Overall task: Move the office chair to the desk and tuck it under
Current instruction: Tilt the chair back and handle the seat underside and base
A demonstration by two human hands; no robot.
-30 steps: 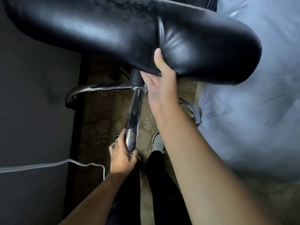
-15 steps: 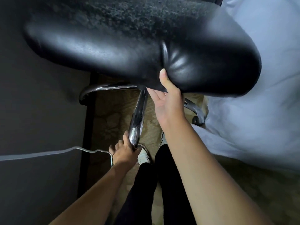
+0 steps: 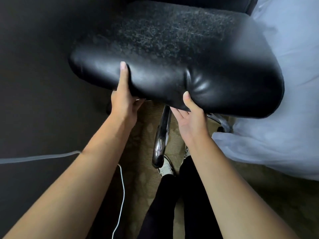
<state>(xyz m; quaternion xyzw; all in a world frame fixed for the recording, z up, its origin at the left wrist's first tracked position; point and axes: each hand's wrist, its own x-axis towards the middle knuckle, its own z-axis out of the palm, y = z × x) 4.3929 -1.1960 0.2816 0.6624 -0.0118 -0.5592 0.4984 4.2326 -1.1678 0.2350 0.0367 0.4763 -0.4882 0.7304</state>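
The office chair's black leather seat [image 3: 198, 66] fills the upper middle of the view, with a worn, rough patch on top. My left hand [image 3: 123, 99] grips the seat's front edge near its left corner, thumb on the leather, fingers underneath. My right hand [image 3: 190, 116] holds the front edge nearer the middle, thumb up on the leather, fingers under the seat. A chrome base leg [image 3: 161, 135] points toward my feet; another chrome leg [image 3: 221, 120] shows at the right. No desk top is clearly visible.
A dark flat surface [image 3: 43, 83] runs down the left side, with a white cable [image 3: 120, 195] hanging off it. Pale blue bedding [image 3: 284, 118] lies close on the right. Patterned beige carpet [image 3: 143, 149] and my shoes [image 3: 166, 167] are below.
My left hand let go of the chrome base leg and rose to grip the seat's front edge. The seat has shifted lower and to the right in view.
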